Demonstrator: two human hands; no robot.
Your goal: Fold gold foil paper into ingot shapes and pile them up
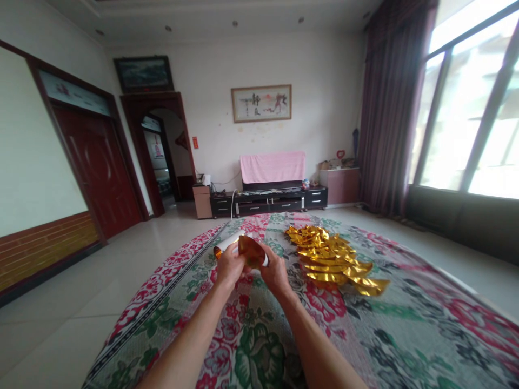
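Note:
Between my two hands, above the patterned cloth, is a curved piece of gold foil paper (250,252). My left hand (230,267) grips its left side, fingers closed. At its right edge, my right hand (276,271) pinches it, where a bit of white shows. Just behind my left hand lies a white roll (232,241) with a gold end, partly hidden by that hand. To the right, folded shiny gold foil pieces (330,259) lie in an overlapping row on the cloth.
A floral cloth (259,351) covers the rounded surface under my hands. Beyond it stand a low black cabinet (270,202) and a pink cloth (273,166) over something. Dark curtains (385,113) and a window are at the right, a red door (99,167) at the left.

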